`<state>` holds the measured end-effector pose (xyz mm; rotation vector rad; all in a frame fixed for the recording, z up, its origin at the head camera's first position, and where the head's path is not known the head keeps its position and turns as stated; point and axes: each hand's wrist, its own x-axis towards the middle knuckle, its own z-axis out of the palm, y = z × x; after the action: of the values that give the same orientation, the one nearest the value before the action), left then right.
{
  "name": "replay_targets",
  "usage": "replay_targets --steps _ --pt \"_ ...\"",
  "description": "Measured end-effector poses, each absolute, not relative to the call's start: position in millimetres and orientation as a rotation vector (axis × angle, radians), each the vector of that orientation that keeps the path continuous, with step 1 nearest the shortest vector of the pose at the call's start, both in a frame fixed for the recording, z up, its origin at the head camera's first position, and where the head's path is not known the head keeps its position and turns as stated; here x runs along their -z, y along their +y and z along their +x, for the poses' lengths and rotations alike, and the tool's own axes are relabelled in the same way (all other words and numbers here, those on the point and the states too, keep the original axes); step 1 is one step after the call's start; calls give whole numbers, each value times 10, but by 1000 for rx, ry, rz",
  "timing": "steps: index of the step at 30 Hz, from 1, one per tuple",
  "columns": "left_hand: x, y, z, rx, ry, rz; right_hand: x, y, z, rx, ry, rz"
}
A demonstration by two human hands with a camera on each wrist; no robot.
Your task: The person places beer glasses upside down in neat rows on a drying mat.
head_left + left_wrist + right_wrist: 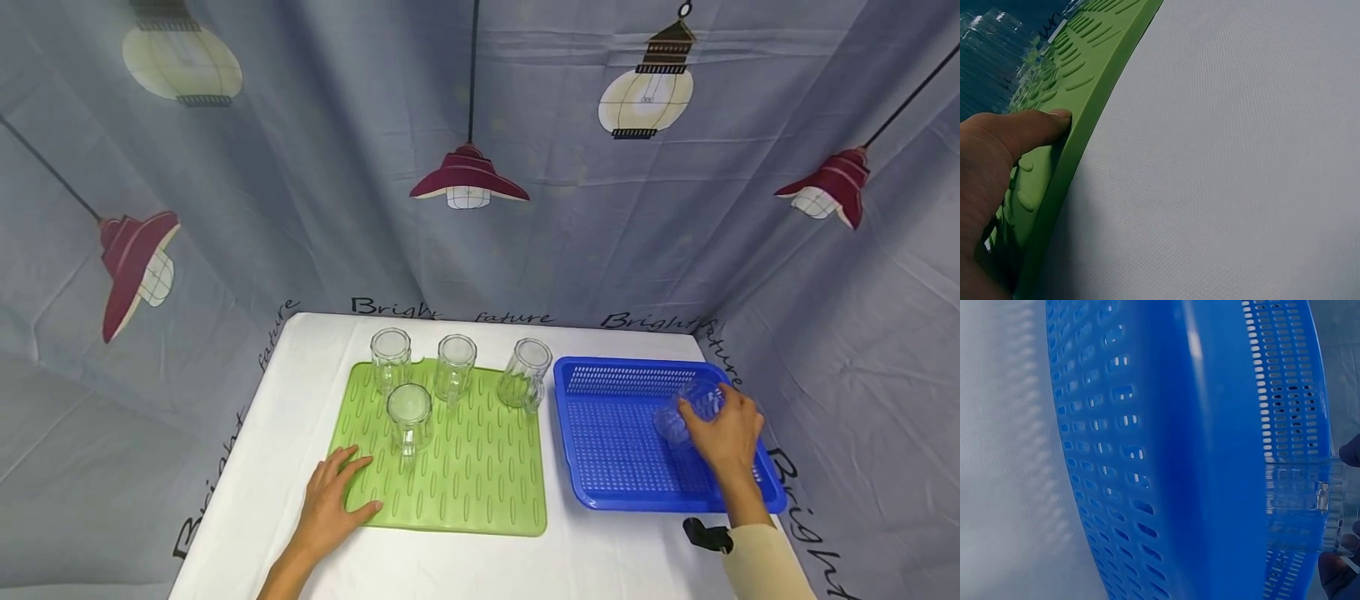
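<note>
My right hand (pixel 723 429) reaches into the blue plastic basket (pixel 600 502) and grips a clear glass mug (pixel 672 423) between thumb and fingers. The mug leans at a tilt inside the basket's right half. In the right wrist view the same mug (pixel 1297 494) shows past the basket's rim, fingertips around its end. At the front left corner of the green ribbed mat (pixel 487 492), my left hand (pixel 330 500) rests with fingers spread. Its thumb (pixel 1041 128) touches the mat near the edge in the left wrist view.
Several glass mugs stand on the mat: one at back left (pixel 391 358), one at back middle (pixel 455 367), one at back right (pixel 525 375), and one farther forward (pixel 410 417). A white cloth (pixel 450 567) covers the table. Grey printed curtains (pixel 337 208) hang behind and at both sides.
</note>
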<state>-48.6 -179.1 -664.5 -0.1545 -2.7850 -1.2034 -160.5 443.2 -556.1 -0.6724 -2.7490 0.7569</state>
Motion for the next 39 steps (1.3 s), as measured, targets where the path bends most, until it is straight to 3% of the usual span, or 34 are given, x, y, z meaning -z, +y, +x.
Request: replay_targets --steps 39 --pt "6648 -1783 -478 1195 -2816 -146 5276 4053 -1484 -774 -2658 -403"
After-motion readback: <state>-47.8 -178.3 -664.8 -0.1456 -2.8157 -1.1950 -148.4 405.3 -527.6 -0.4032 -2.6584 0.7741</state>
